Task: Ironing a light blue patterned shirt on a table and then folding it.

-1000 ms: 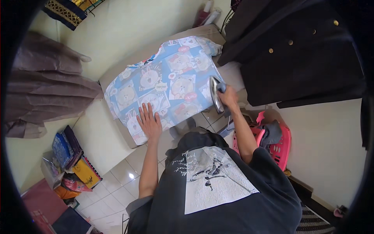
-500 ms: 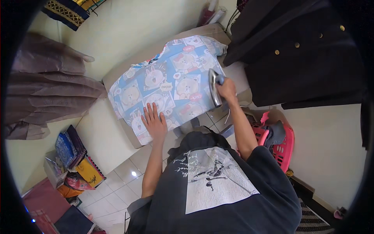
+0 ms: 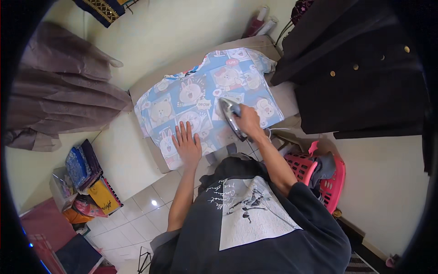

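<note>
Shirt (image 3: 196,95) in blue cartoon print is lying spread on the padded surface (image 3: 286,98); your right hand (image 3: 249,121) is gripping the iron (image 3: 226,111) over it, your left hand (image 3: 188,145) is resting open on it. Right of you, a pink basket (image 3: 336,185) is standing.

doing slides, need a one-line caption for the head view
Right hand gripping an iron on a blue patterned shirt, left hand spread on the same shirt.

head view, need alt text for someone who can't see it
The person's right grip holds an iron on a blue cartoon-print garment, while the left grip rests flat on it. The garment lies over a beige surface, with a pink basket and dark hanging clothes to the right.
</note>
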